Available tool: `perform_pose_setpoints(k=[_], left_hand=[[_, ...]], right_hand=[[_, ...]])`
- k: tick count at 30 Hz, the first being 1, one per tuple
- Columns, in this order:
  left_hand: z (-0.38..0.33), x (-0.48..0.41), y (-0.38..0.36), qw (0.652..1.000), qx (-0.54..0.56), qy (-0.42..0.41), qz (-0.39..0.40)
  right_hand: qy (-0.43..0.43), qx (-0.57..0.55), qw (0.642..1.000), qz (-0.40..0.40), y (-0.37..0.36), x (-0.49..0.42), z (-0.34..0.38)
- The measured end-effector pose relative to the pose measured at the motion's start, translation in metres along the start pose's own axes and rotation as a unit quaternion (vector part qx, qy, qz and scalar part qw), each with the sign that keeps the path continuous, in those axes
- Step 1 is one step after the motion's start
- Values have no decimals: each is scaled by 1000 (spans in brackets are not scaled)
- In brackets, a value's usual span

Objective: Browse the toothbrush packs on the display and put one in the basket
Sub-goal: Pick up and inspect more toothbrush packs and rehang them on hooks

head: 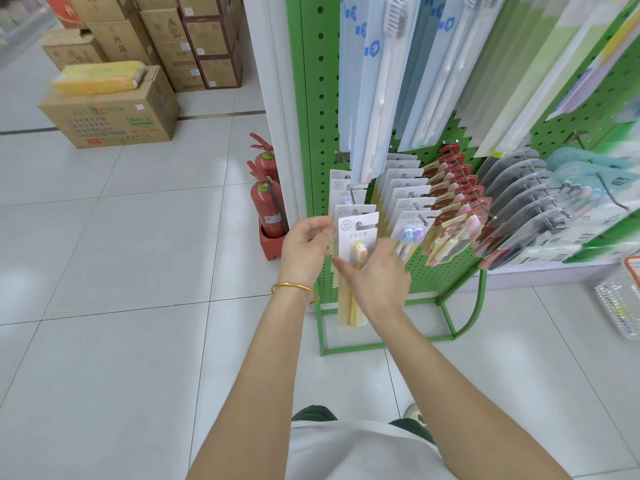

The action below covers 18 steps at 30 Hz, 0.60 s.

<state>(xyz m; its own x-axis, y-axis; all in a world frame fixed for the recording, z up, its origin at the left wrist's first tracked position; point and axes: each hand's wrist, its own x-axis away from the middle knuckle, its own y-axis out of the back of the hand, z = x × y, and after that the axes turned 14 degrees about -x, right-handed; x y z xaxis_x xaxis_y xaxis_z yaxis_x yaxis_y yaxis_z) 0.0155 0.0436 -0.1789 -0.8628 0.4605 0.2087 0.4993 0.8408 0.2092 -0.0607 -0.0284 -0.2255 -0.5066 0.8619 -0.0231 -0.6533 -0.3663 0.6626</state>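
White floor tiles are running out from under the person's feet toward a green pegboard rack (311, 133), and both arms are reaching across them to its lower row.

The left hand (306, 247), a bangle (294, 289) on its wrist, is pinching the upper left edge of a yellow-brush pack (356, 233) between thumb and fingers. The right hand (375, 275) is lying over the pack's lower half with its back to the camera and one finger stretching out to the left. Whether it is gripping the card or only steadying it I cannot tell.

The pack is hanging at the front of the hook (360, 224) nearest the rack's left edge, with the hook's tip showing through its hole, so it is not yet off. More packs are hanging on the hooks to its right and in the row above.

The basket (620, 303) is sitting on the floor well apart, past the rack's right foot, only partly in view.

Judging by this, browsing is under way and a pack is being picked. Sliding it off the hook, carrying it right and dropping it in the basket are all left.

Beyond the rack's left edge, two extinguishers (268, 206) are standing, with boxes (110, 119) stacked further back.
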Motion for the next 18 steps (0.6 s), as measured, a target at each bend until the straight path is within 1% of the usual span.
perform_pose_setpoints(k=[8,12,15,18], left_hand=[[3,-6,8,1000,-11,1,-28],[1,-15,11,998,-38,-10,-43],[-8,-28,11,993,-90,-53,-56],[-21,-50,9,970,-199,-125,-62]], right_hand=[[-8,-27,999,-29,-23,-16,4],[-12,-58,998,-37,-28,-23,8],[-18,-73,997,-29,-28,-24,10],[-27,-93,995,-16,-28,-23,9]])
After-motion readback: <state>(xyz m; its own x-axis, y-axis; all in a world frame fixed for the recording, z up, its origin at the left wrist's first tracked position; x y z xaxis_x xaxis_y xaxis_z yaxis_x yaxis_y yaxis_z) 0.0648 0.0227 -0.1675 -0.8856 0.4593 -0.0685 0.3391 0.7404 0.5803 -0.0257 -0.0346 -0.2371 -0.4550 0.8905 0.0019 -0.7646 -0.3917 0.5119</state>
